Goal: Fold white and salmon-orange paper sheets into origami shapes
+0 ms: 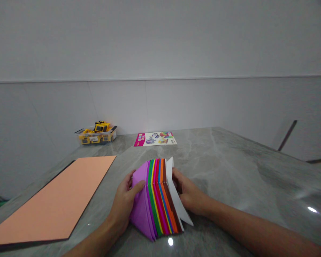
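A thick stack of folded coloured paper (160,200) stands upright on its edge, just above or on the grey tabletop. Its purple outer face is at the left. Green, yellow, pink, red, blue, orange and brown edges follow, and a white sheet (178,200) flares out at the right. My left hand (128,200) grips the purple side, thumb across the face and fingers behind. On the other side, my right hand (188,192) is curled against the white sheet, its fingertips partly hidden behind the paper.
To the left lies a large peach-coloured board (56,196) with a dark edge beneath it. A clear plastic box (96,138) of yellow toy vehicles stands by the wall. Beside it lies a printed picture sheet (155,139) on the marbled grey table (230,171).
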A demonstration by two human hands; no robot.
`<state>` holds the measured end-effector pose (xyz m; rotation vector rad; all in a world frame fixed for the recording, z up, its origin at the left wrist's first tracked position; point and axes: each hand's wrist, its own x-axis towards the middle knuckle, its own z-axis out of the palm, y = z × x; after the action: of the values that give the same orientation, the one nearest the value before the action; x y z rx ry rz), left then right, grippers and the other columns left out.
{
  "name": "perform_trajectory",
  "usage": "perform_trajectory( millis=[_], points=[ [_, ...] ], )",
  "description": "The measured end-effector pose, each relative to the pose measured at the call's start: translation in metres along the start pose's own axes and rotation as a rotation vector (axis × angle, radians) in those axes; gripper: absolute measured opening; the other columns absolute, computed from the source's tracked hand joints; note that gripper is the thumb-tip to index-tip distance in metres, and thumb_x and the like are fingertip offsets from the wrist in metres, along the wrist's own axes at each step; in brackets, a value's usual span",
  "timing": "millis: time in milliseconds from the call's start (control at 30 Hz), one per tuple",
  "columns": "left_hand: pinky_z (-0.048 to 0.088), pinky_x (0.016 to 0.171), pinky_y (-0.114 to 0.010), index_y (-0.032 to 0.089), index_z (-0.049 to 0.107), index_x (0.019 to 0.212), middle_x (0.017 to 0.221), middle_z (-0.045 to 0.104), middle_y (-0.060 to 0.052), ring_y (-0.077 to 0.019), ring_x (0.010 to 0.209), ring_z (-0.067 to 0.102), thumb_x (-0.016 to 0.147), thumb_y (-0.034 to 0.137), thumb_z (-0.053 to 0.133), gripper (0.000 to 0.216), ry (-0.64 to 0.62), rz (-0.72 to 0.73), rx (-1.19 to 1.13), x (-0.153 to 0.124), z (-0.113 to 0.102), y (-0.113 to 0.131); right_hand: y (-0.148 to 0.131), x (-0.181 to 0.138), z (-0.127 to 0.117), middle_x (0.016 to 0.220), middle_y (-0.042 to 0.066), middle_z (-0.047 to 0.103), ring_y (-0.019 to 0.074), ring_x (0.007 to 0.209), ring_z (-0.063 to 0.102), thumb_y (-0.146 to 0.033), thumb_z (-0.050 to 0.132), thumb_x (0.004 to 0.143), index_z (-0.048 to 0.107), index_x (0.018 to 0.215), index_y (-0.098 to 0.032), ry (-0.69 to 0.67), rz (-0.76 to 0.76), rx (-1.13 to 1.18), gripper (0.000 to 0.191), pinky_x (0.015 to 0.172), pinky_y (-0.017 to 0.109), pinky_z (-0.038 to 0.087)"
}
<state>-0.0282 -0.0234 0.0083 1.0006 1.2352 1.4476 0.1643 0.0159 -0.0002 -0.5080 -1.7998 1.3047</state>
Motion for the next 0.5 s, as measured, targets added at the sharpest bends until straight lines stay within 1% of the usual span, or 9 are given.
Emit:
perform_trajectory(
  millis=[67,100,200,267,333,400,500],
  points=[
    [0.053,0.08,-0.039,0.013,0.056,0.115,0.109,0.066,-0.012,-0.0282,0.094,0.065,0.076,0.032,0.066,0.044,-0.103,-0.074,-0.119,0.003,0.0,0.0,-0.005,0.001,-0.004,0.131,0.012,0.043,0.0264,0.121,0.042,-0.017,0.076,0.065,0.045,0.125,-0.02,0.027,-0.091,-0.21,0.068,0.101,0.042,0.037],
    [0.054,0.077,-0.038,0.013,0.056,0.115,0.106,0.068,-0.011,-0.0274,0.09,0.066,0.076,0.031,0.066,0.044,-0.128,-0.091,-0.146,0.003,0.0,0.001,-0.007,0.001,-0.006,0.133,0.013,0.041,0.027,0.123,0.039,-0.017,0.075,0.066,0.046,0.126,-0.02,0.027,-0.137,-0.31,0.067,0.103,0.043,0.035],
    [0.056,0.069,-0.036,0.02,0.049,0.125,0.105,0.068,-0.009,-0.0251,0.081,0.069,0.077,0.031,0.066,0.053,-0.089,-0.111,-0.185,0.001,0.0,0.006,-0.015,0.002,-0.011,0.135,0.013,0.037,0.0274,0.127,0.033,-0.016,0.073,0.068,0.044,0.129,-0.019,-0.038,-0.243,-0.503,0.068,0.107,0.045,0.03],
    [0.057,0.065,-0.037,0.028,0.039,0.133,0.108,0.068,-0.007,-0.0245,0.076,0.069,0.079,0.034,0.064,0.06,-0.087,-0.145,-0.202,-0.003,0.001,0.01,-0.019,0.002,-0.013,0.135,0.013,0.037,0.0273,0.128,0.032,-0.016,0.071,0.069,0.043,0.131,-0.021,-0.104,-0.285,-0.543,0.069,0.107,0.044,0.03],
    [0.057,0.064,-0.038,0.033,0.031,0.138,0.111,0.066,-0.006,-0.0248,0.076,0.069,0.081,0.036,0.061,0.064,-0.109,-0.151,-0.21,-0.008,0.002,0.013,-0.022,0.001,-0.014,0.135,0.011,0.037,0.0275,0.129,0.031,-0.015,0.07,0.069,0.042,0.132,-0.022,-0.163,-0.316,-0.553,0.069,0.107,0.044,0.031],
    [0.058,0.065,-0.038,0.033,0.028,0.139,0.114,0.065,-0.006,-0.0253,0.079,0.069,0.082,0.036,0.06,0.066,-0.12,-0.118,-0.205,-0.012,0.002,0.014,-0.026,0.0,-0.015,0.136,0.01,0.036,0.0276,0.13,0.029,-0.015,0.069,0.069,0.04,0.134,-0.025,-0.213,-0.346,-0.562,0.072,0.107,0.044,0.031],
    [0.058,0.067,-0.038,0.031,0.027,0.14,0.115,0.064,-0.005,-0.0262,0.082,0.068,0.082,0.037,0.06,0.067,-0.104,-0.07,-0.192,-0.015,0.003,0.014,-0.032,-0.002,-0.016,0.139,0.009,0.033,0.0276,0.132,0.026,-0.016,0.068,0.069,0.036,0.136,-0.026,-0.245,-0.378,-0.572,0.075,0.108,0.044,0.03]
  ],
)
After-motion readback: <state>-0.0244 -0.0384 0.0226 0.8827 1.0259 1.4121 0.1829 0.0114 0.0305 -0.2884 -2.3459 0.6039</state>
